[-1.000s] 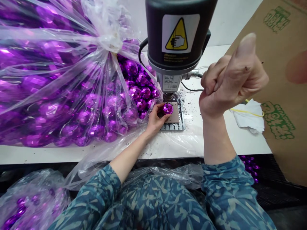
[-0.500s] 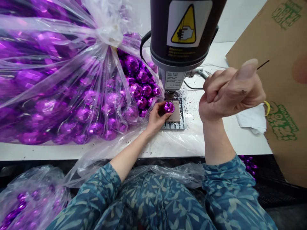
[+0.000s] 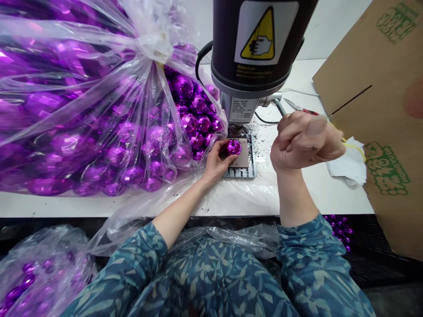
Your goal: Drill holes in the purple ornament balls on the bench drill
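Note:
My left hand (image 3: pixel 220 160) pinches a shiny purple faceted ball (image 3: pixel 234 147) between thumb and fingers. It holds the ball on a flat plate (image 3: pixel 243 159) over the slotted metal base (image 3: pixel 253 165) of a drill press (image 3: pixel 261 57). The press's chuck (image 3: pixel 235 129) hangs right above the ball. At the right, my right hand (image 3: pixel 304 141) is closed in a fist, raised above the table. The metal lever (image 3: pixel 279 107) of the press runs into this fist; its end is hidden by the fingers.
A big clear bag (image 3: pixel 99 110) full of purple balls stands at the left. Red-handled pliers (image 3: pixel 299 107), a white cloth (image 3: pixel 346 165) and a cardboard box (image 3: pixel 390 123) are at the right. Dark shavings surround the base. Another bag (image 3: pixel 46 273) sits low at left.
My right fist has come slightly left and turned, uncovering the pliers behind it. My left hand keeps its pinch on the ball at the same spot. The view has shifted slightly.

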The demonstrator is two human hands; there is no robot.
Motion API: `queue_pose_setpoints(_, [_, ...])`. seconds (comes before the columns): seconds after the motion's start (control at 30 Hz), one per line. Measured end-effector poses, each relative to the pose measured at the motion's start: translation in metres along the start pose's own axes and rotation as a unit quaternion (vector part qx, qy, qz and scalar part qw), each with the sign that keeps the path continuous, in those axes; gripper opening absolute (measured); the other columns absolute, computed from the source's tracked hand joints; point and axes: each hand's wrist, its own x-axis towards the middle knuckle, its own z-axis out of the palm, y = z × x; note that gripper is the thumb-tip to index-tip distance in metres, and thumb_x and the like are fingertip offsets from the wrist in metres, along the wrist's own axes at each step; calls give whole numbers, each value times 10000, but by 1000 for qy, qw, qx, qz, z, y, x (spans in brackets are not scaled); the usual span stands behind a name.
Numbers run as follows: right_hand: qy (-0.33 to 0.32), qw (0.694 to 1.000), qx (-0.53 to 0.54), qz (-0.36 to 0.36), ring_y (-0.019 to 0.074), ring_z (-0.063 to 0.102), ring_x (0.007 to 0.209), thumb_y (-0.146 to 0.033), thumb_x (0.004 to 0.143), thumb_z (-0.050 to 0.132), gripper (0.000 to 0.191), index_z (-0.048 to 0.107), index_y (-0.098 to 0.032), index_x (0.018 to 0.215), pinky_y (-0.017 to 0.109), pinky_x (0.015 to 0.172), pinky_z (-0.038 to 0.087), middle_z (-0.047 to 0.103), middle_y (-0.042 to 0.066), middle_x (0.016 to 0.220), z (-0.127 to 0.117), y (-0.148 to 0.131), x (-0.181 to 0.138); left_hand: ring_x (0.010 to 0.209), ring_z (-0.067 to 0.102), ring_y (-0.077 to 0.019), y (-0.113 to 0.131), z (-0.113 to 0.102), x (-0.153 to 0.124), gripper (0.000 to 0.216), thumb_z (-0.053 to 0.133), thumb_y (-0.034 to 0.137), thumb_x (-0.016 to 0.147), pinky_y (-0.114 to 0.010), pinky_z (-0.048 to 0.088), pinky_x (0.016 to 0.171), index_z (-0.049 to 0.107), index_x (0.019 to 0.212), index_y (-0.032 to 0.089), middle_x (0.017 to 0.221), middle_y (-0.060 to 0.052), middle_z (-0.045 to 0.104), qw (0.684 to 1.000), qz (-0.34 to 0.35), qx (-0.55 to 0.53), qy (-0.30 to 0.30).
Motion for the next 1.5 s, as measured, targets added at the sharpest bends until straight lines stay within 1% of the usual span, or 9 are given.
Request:
queue_pose_setpoints(0.33, [55, 994, 42, 80, -21, 313, 359, -85, 918, 487, 454, 531, -182, 477, 184, 410, 150, 261, -82, 437, 32, 8, 58, 1081, 699, -240, 0, 2, -2, 590, 868, 389, 742, -399, 558, 991, 581, 1220, 196, 1180, -104, 704, 1000, 2, -3, 20])
queue_pose_setpoints(0.5, [43, 990, 65, 117, -17, 355, 361, -72, 899, 476, 458, 575, -176, 464, 179, 406, 129, 350, -83, 405, 34, 12, 68, 1052, 679, -234, 26, -7, -36, 444, 785, 362, 829, -387, 569, 904, 593, 1194, 199, 1152, -101, 683, 981, 143, 126, 19])
queue_pose_setpoints(0.6, [37, 990, 71, 118, -26, 344, 371, -58, 904, 463, 474, 581, -177, 460, 156, 404, 126, 330, -77, 423, 34, 10, 65, 1045, 666, -227, 44, -22, -76, 418, 738, 341, 864, -379, 576, 867, 584, 1231, 213, 1129, -94, 675, 940, 294, 149, -89])
queue_pose_setpoints(0.77, [31, 988, 90, 125, -34, 326, 371, -40, 907, 457, 469, 640, -187, 501, 143, 401, 140, 342, -74, 442, 35, 9, 64, 909, 634, -222, 53, -62, -137, 401, 643, 329, 896, -342, 540, 760, 592, 1240, 129, 1024, -134, 677, 811, 378, 269, -356])
queue_pose_setpoints(0.97, [35, 989, 86, 111, -32, 348, 373, -44, 927, 461, 472, 677, -195, 535, 161, 404, 148, 345, -79, 437, 32, 10, 64, 1058, 656, -248, 55, -91, -167, 400, 641, 332, 941, -355, 513, 909, 596, 1302, 166, 1246, -147, 689, 669, 401, 448, -437])
queue_pose_setpoints(1.1, [21, 992, 75, 99, -22, 330, 376, -72, 958, 456, 453, 804, -257, 736, 169, 407, 180, 310, -77, 445, 31, 11, 63, 987, 674, -218, 62, -91, -153, 385, 651, 350, 955, -323, 532, 893, 606, 1284, 155, 1198, -132, 720, 711, 439, 417, -357])
queue_pose_setpoints(1.27, [19, 991, 75, 105, -21, 331, 388, -60, 973, 442, 476, 827, -281, 803, 136, 465, 326, 314, -75, 449, 34, 9, 63, 1208, 610, -236, 73, -83, -65, 410, 526, 71, 950, -390, 552, 976, 583, 1340, 183, 1188, -121, 720, 765, 477, 430, -48])
queue_pose_setpoints(1.37, [55, 988, 86, 115, -19, 309, 360, -51, 965, 464, 476, 764, -221, 636, 134, 489, 403, 298, -84, 420, 38, 7, 64, 1461, 443, -326, 79, -81, -2, 481, 544, 52, 909, -605, 373, 1199, 602, 1352, 229, 1397, -125, 634, 823, 340, 454, 40])
queue_pose_setpoints(1.5, [61, 986, 89, 129, -12, 294, 348, -39, 944, 472, 451, 652, -171, 551, 143, 394, 238, 286, -85, 406, 39, 6, 64, 1525, 355, -386, 88, -89, 44, 378, 585, 65, 859, -715, 138, 1263, 693, 1184, 224, 1383, -115, 630, 866, 261, 424, 40])
